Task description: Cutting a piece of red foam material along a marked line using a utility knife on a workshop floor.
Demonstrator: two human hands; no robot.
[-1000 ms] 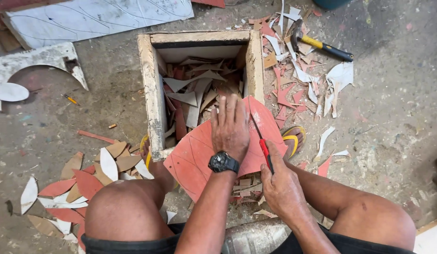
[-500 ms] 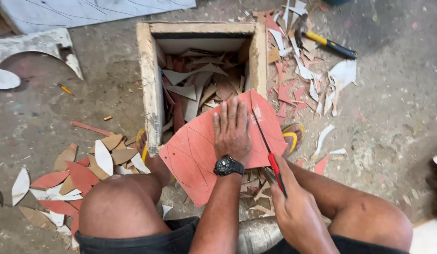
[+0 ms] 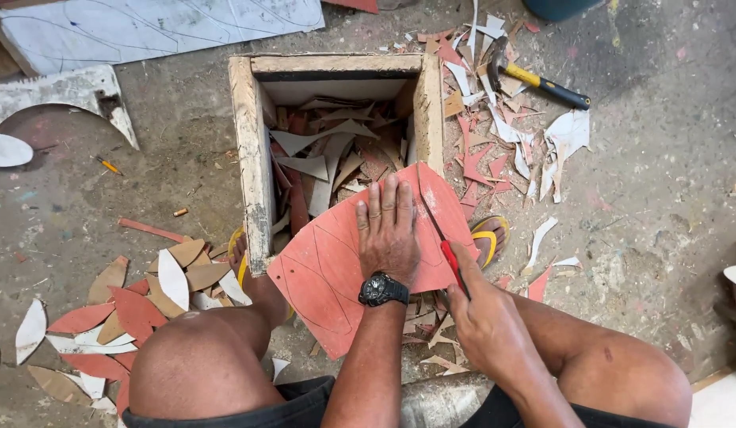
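Observation:
A red tile sheet (image 3: 328,269) with pencilled leaf outlines rests across the near edge of an open wooden box (image 3: 251,158). My left hand (image 3: 389,234), a black watch on its wrist, presses flat on the sheet. My right hand (image 3: 487,321) grips a thin red-handled cutting tool (image 3: 446,247) whose tip lies on the sheet's right part, beside my left fingers. Both my knees flank the sheet.
The box holds several red, white and tan tile offcuts. Cut leaf-shaped pieces (image 3: 146,289) lie at the left; shards and a yellow-handled hammer (image 3: 542,83) at the upper right. A large white sheet (image 3: 146,24) lies at the top left. A yellow sandal (image 3: 488,238) is near the sheet.
My right hand has drawn the tool a little back toward me along the sheet. My left hand stays pressed on the tile.

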